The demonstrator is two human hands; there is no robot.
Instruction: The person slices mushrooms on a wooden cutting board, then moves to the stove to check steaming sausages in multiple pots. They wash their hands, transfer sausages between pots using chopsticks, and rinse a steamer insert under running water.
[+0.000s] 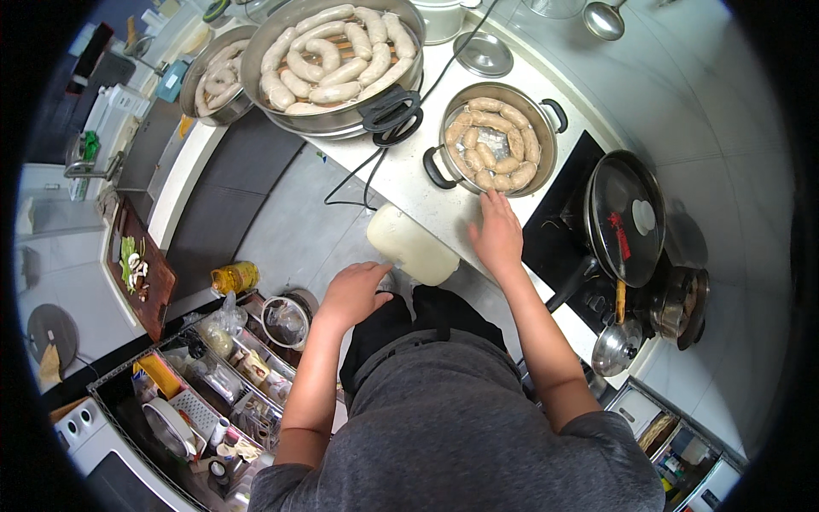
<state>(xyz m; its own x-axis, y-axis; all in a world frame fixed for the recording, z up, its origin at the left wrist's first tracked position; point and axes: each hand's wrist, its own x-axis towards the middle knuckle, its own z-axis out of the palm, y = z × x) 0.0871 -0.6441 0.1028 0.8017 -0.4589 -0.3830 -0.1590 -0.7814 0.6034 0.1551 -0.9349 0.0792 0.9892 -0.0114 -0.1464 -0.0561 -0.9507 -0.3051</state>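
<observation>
My right hand [498,233] reaches over the white countertop [416,185], its fingertips at the near rim of a steel steamer pot [553,150] with black handles. Linked sausages [489,120] lie coiled in that pot. Held in the air in front of my body, my left hand [353,294] has its fingers apart and nothing in it. A larger steel steamer [251,83] at the upper left bears thick pale sausages [342,70] on a slatted base. Beyond it, a smaller steel pan [187,96] holds more sausages [221,83].
A black cooktop [550,233] at right bears a glass-lidded pan [624,221], its dark handle towards me. A black cable [448,64] crosses the counter. Below the counter edge is a pale stool [409,246]. An oil bottle [235,278] and packed wire shelves [211,390] stand at left.
</observation>
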